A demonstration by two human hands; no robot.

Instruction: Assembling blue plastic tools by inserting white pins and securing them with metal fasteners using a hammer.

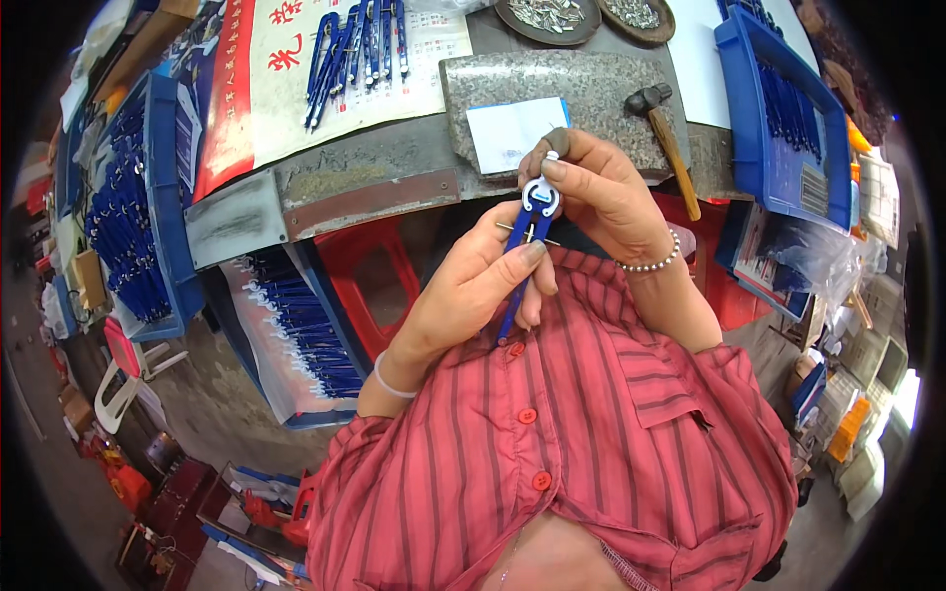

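Note:
A blue drawing compass (530, 236) with a white round hinge is held upright in front of my red striped shirt. My left hand (471, 286) grips its blue legs from the left, thumb across them. My right hand (601, 192), with a bead bracelet at the wrist, pinches the white hinge top with its fingertips. A thin metal pin sticks out sideways near the legs. The compass's lower tip points at my shirt buttons.
A grey stone slab (591, 89) with a white paper (512, 133) and a hammer (665, 133) lies on the bench ahead. More blue compasses (360, 49) rest on a printed sheet; blue trays (778, 108) (148, 207) flank it. Two dishes (547, 18) of metal parts sit at the back. A red stool (370, 271) stands below.

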